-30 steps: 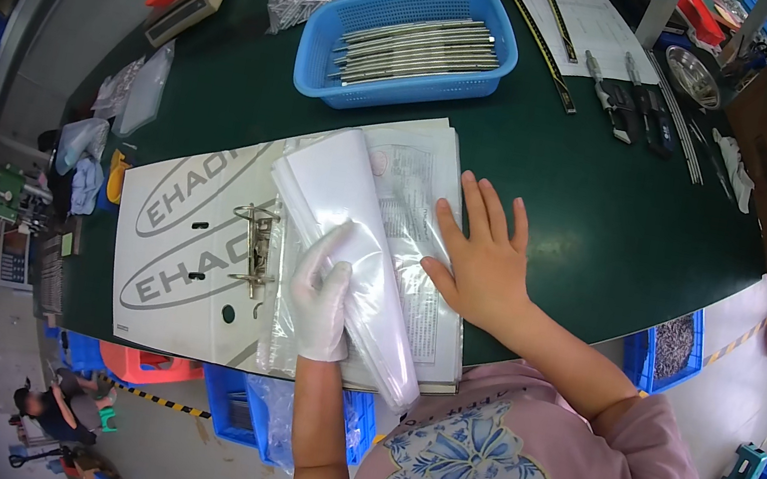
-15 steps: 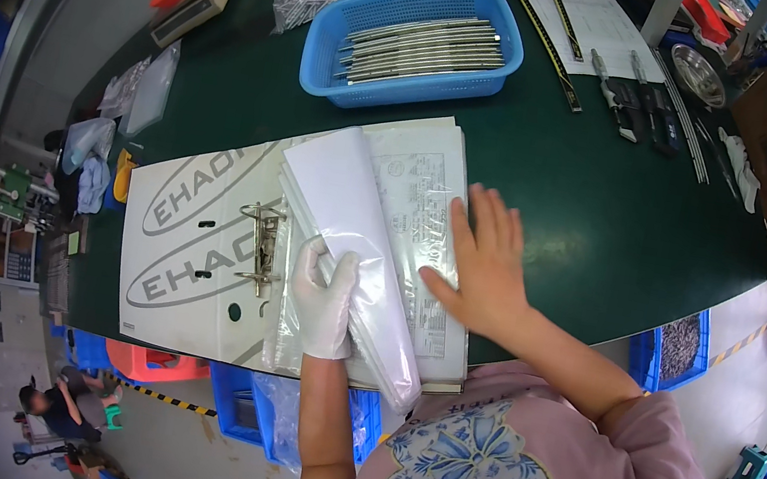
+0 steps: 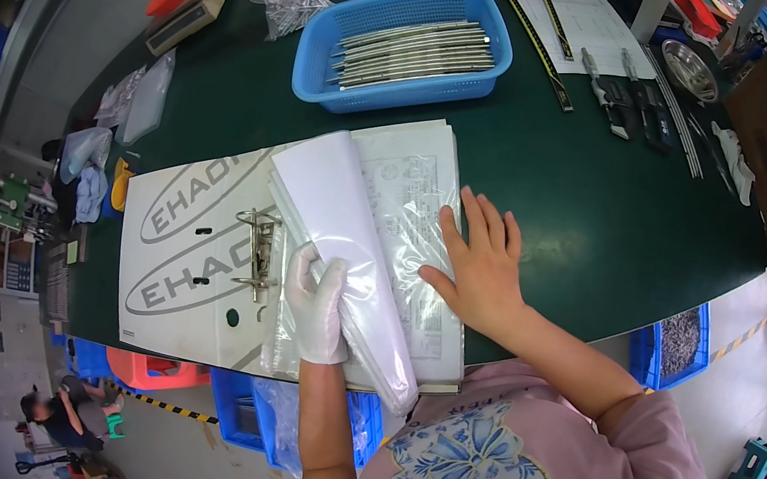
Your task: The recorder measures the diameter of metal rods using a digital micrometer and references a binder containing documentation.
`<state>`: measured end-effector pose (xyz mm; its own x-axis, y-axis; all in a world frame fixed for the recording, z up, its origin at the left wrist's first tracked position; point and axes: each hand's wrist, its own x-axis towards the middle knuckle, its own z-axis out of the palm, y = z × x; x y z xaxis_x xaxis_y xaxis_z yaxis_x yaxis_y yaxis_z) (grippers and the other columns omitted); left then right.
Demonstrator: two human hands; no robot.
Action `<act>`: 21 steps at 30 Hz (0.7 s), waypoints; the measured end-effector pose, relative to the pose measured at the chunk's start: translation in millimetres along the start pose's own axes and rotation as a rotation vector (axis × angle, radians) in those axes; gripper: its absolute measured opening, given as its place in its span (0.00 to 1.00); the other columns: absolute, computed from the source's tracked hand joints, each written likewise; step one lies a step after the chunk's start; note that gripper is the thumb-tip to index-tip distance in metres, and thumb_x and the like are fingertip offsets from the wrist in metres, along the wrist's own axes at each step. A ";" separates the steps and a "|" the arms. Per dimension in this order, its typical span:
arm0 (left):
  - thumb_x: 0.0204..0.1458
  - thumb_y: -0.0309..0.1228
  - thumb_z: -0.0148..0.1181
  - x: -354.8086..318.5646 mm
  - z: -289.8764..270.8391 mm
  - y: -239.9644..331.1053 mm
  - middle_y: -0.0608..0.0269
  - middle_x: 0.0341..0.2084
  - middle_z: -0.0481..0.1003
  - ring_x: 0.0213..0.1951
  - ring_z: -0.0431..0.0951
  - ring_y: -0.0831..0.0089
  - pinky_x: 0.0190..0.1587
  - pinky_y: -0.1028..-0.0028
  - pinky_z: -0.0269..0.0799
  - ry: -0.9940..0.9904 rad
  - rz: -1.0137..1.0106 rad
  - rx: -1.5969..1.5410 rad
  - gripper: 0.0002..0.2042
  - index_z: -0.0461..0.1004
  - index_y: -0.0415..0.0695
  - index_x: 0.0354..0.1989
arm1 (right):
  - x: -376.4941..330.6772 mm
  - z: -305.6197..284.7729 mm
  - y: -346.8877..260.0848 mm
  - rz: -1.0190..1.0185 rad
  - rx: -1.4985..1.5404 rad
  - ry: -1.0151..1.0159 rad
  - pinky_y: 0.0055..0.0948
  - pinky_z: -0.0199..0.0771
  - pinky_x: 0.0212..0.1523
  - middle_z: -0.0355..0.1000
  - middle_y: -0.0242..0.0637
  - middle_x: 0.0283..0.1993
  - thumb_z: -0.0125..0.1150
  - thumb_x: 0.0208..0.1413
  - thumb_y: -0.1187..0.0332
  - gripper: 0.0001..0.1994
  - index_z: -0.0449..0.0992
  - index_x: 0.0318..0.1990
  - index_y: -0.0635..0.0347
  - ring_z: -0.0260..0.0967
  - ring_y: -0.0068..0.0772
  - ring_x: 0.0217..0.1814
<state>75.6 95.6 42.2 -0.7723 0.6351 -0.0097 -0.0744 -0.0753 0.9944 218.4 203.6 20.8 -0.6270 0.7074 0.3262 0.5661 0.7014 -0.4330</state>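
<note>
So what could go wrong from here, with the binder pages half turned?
1. The left hand, gloved, holds a lifted bunch of plastic sleeves; they look slick and might slip back down or crease.
2. The binder reaches the table edge nearest the person, so a hard pull on the pages could shift it off.
3. The right hand lies flat on the right-hand page, so a turning sleeve may catch against it.

a factory workshop: green workbench (image 3: 614, 197), blue basket of metal rods (image 3: 406, 45), calipers (image 3: 549, 39), parts bins (image 3: 676, 339) below.
</note>
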 end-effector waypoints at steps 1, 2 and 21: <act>0.44 0.23 0.52 0.1 0.3 0.5 0.61 0.32 0.68 0.34 0.67 0.77 0.40 0.79 0.64 -0.004 0.002 -0.010 0.11 0.65 0.35 0.37 | 0.2 -1.2 1.0 -0.017 0.027 -0.029 0.50 0.36 0.59 0.48 0.48 0.60 0.60 0.41 0.59 0.23 0.68 0.47 0.54 0.41 0.45 0.63; 0.44 0.23 0.52 -0.4 0.8 0.9 0.61 0.32 0.68 0.34 0.67 0.77 0.39 0.79 0.64 -0.008 0.004 -0.019 0.11 0.65 0.35 0.37 | -1.7 -0.9 0.5 -0.015 0.025 -0.030 0.50 0.36 0.59 0.48 0.48 0.60 0.60 0.41 0.59 0.23 0.68 0.47 0.54 0.41 0.45 0.63; 0.43 0.27 0.54 -6.5 -6.0 -0.3 0.60 0.35 0.67 0.38 0.68 0.74 0.41 0.77 0.65 -0.011 -0.026 -0.057 0.15 0.64 0.37 0.40 | 1.3 -27.4 -44.3 -0.293 0.837 -0.305 0.38 0.37 0.63 0.32 0.55 0.64 0.59 0.41 0.67 0.44 0.37 0.63 0.54 0.32 0.54 0.67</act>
<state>76.8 86.9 41.4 -0.7631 0.6454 -0.0336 -0.1300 -0.1023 0.9862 207.2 175.9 63.4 -0.8639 0.3762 0.3348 -0.1315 0.4733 -0.8711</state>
